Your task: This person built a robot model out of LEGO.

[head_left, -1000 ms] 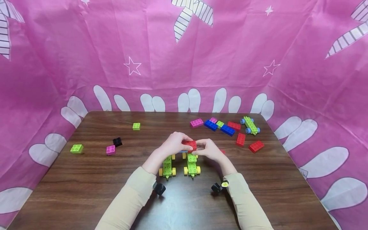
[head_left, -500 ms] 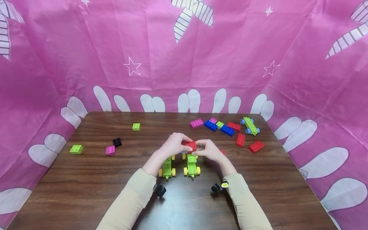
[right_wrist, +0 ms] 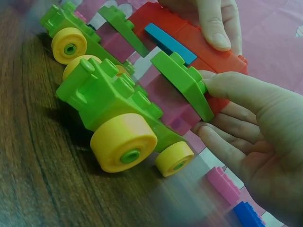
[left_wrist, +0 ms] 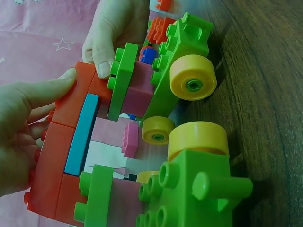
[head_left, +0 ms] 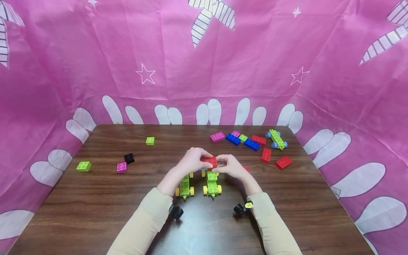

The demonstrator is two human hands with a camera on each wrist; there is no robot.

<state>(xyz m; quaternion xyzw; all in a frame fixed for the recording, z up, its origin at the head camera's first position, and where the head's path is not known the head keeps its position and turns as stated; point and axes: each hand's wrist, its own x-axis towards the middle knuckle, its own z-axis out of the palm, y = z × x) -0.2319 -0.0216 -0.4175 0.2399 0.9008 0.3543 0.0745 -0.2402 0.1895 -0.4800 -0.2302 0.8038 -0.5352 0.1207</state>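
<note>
Two lime-green wheeled bases, the left one (head_left: 184, 186) and the right one (head_left: 211, 187), stand side by side on yellow wheels. Each carries a pink brick (left_wrist: 140, 87) and a green brick (left_wrist: 124, 80). Red bricks (left_wrist: 49, 151) span across the top, with a teal-blue strip (left_wrist: 81, 135) underneath in the middle. My left hand (head_left: 192, 161) grips the red bricks, thumb on the near face and fingers behind. At the right end, my right hand (head_left: 232, 166) pinches the build around its red brick and green brick, thumb in front. Part of the left base hides behind my left hand.
Pink, blue, green and red bricks (head_left: 283, 162) lie scattered at the back right, beside a green base with blue wheels (head_left: 277, 139). On the left are two green bricks (head_left: 84, 166), a pink brick (head_left: 122, 167) and a black brick (head_left: 129, 158). A pink curtain hangs behind the table (head_left: 79, 212).
</note>
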